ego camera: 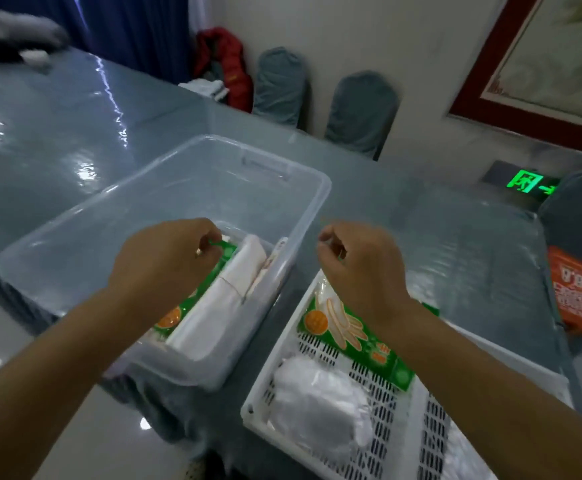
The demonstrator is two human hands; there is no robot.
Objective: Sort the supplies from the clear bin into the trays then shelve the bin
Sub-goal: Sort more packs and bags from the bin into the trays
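The clear bin (293, 188) sits on the table in front of me. Inside its near right corner lie a green glove packet (182, 306) and a white bundle (227, 296) tied with a band. My left hand (165, 261) is inside the bin, fingers pinched on the top tab of that green packet. To the right stands a white slotted tray (397, 414) holding a second green glove packet (348, 334) and a clear bag of white items (320, 403). My right hand (359, 268) is above the tray's far end, pinching the top of the second packet.
The grey-blue table (75, 133) has a glossy cover. An orange bag (580, 292) lies at the table's right edge. Covered chairs (362, 112) and a red jacket (227, 64) stand against the far wall. A dark blurred object (12, 39) rests at the far left.
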